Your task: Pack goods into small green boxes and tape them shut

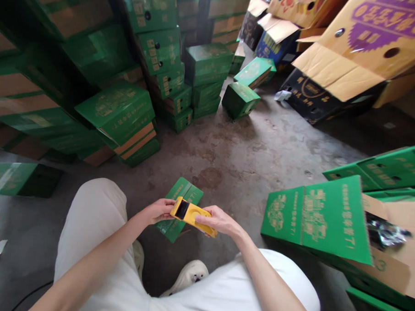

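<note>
A yellow handheld device [193, 215] with a dark window near its left end is held between my hands, above the floor. My right hand [220, 220] grips its right end, thumb on top. The fingers of my left hand [159, 210] are closed at its left end, by the window. I cannot make out the device's exact kind. Below it lies a green cardboard box [173, 231] with a seam across its top and pale lettering, partly hidden by my hands and the device.
Stacked green boxes [116, 103] stand at the left and back. To the right, an open green carton [311, 215] holds something in shiny dark wrapping [388, 234]. Larger open cartons [338, 72] are piled at the back right. Grey concrete floor [242, 152] lies between them.
</note>
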The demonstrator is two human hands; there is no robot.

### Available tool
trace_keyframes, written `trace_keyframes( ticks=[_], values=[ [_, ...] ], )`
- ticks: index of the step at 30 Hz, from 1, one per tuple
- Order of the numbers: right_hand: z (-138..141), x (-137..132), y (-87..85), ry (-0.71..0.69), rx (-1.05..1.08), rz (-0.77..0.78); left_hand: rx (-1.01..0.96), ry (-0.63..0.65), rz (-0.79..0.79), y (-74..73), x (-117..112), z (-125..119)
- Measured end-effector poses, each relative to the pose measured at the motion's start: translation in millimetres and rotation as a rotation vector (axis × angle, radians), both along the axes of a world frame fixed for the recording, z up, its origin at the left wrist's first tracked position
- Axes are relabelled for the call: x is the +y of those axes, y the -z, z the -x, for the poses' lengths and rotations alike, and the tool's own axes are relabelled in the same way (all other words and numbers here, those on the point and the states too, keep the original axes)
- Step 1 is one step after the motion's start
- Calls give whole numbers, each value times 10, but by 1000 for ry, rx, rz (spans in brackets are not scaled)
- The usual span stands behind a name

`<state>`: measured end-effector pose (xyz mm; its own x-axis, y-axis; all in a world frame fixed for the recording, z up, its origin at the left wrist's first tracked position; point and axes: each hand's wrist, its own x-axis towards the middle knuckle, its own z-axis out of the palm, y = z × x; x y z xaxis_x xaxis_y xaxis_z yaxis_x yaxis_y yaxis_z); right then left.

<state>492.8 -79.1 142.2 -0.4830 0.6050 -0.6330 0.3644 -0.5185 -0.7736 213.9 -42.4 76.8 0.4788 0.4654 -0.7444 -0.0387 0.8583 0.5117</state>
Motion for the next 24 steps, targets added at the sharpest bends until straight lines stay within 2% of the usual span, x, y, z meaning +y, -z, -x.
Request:
trace_keyframes(
  ticks=[4, 9, 12, 17, 20, 24],
  values=[
    [28, -46, -7, 0, 6, -25, 92, 50, -45, 50, 10, 21],
    [72, -77, -39, 20, -63, -78, 184, 8, -165, 61, 66, -33],
    [40, -111, -85, 28, -130, -103, 218, -5, -235, 24, 226, 3],
    [-144, -276, -80, 31, -225, -97, 364, -97, -394, -35, 597, 345],
    [-192, -359, -5, 42, -288, -94, 423, -110, -445, 31, 670, 453],
    [-122, -390, 98, 46, -334, -88, 490, -155, -464, 209, 622, 429]
  ],
)
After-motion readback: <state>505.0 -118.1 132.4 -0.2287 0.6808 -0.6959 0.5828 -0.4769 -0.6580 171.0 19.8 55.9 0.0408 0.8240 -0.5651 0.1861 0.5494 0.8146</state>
